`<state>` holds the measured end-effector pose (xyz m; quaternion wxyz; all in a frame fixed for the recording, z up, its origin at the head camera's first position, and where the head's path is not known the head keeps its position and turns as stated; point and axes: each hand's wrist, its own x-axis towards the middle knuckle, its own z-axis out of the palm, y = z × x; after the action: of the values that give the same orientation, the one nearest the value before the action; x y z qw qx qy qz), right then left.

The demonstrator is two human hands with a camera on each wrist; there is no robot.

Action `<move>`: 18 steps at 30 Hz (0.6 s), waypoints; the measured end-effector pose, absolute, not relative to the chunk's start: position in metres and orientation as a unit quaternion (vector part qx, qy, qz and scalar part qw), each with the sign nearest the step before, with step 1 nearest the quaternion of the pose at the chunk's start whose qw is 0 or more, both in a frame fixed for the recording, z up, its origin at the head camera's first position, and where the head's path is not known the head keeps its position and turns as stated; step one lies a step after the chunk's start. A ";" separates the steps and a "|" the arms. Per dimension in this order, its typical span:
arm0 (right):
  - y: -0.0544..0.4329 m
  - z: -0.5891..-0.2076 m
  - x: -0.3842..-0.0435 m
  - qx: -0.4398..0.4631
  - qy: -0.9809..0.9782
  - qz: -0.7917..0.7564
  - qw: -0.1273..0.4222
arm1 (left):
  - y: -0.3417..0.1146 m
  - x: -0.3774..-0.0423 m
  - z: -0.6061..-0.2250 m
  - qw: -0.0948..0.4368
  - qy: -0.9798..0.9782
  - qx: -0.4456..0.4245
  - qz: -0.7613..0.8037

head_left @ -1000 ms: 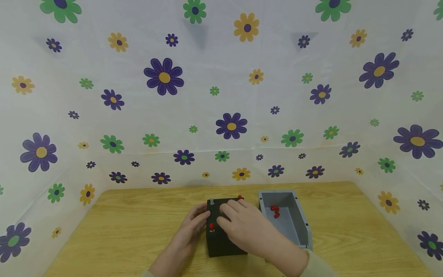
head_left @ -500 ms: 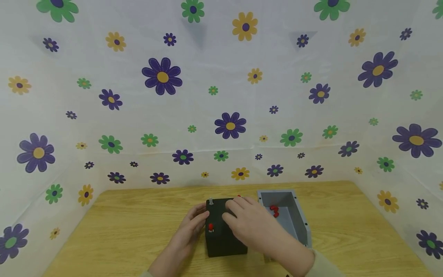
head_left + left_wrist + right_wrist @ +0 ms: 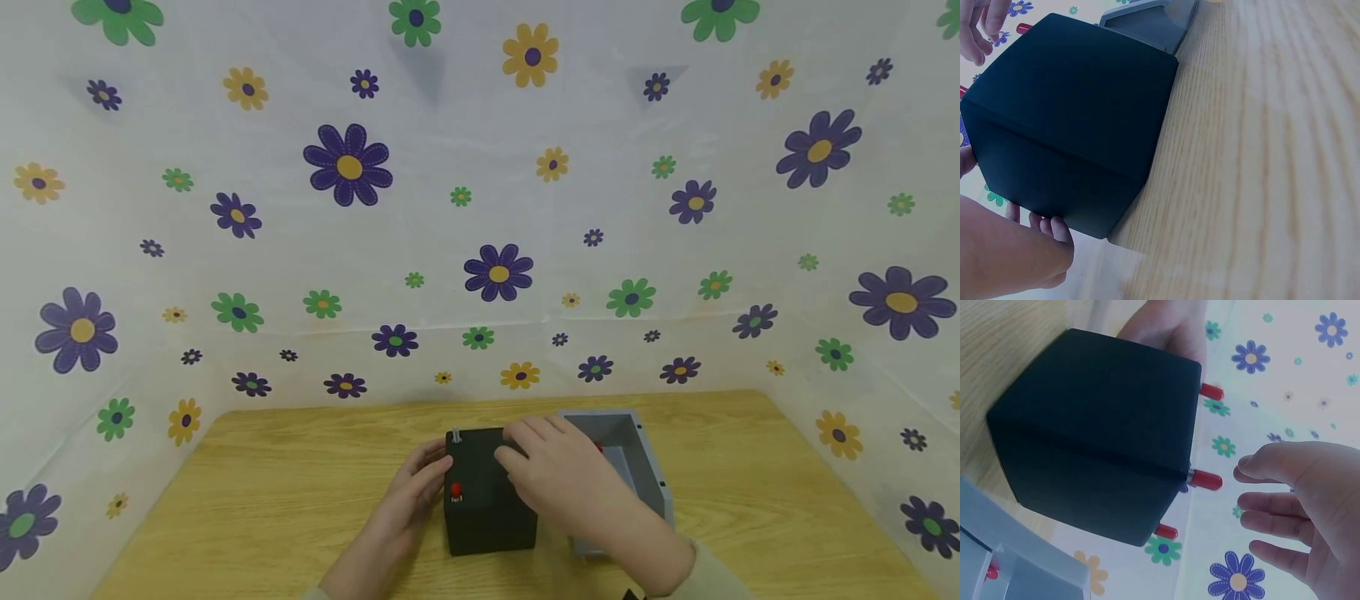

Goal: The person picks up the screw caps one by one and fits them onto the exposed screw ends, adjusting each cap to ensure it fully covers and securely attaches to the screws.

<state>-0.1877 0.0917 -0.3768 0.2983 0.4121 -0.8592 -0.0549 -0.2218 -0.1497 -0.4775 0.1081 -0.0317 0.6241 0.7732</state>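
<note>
A black box [image 3: 487, 492] stands on the table; small metal posts rise from its top like switch levers. One post [image 3: 456, 435] at the far left is bare. A red cap [image 3: 456, 490] covers the near-left one, and three red caps show in the right wrist view, the middle one [image 3: 1207, 479] closest to that hand. My left hand [image 3: 416, 487] holds the box's left side, thumb at the top edge and fingers against the side. Over the box's right part, my right hand [image 3: 551, 467] has loosely bent fingers with nothing between them; it hides the right-hand posts in the head view.
Right of the box is a grey tray [image 3: 654, 467], partly behind my right forearm. A red piece [image 3: 991, 572] lies inside it. The wooden table [image 3: 300, 483] extends on both sides, and a flowered white sheet [image 3: 427, 250] surrounds its back and sides.
My right hand has drifted right, from the middle of the box top toward its right edge, and now covers the far-right red cap and most red pieces in the tray. The left hand stays put.
</note>
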 end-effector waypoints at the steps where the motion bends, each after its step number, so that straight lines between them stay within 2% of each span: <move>1: 0.093 -0.376 -0.188 0.409 -0.861 -0.054 0.297 | -0.150 -0.222 -0.477 0.109 0.623 -0.031 0.774; 18: 0.113 -0.378 -0.194 0.378 -0.871 -0.018 0.312 | -0.149 -0.222 -0.475 0.108 0.626 -0.032 0.771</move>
<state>-0.1936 0.1132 -0.3776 0.3122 0.3784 -0.8712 -0.0184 -0.2220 -0.1493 -0.4752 0.1084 -0.0322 0.6262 0.7714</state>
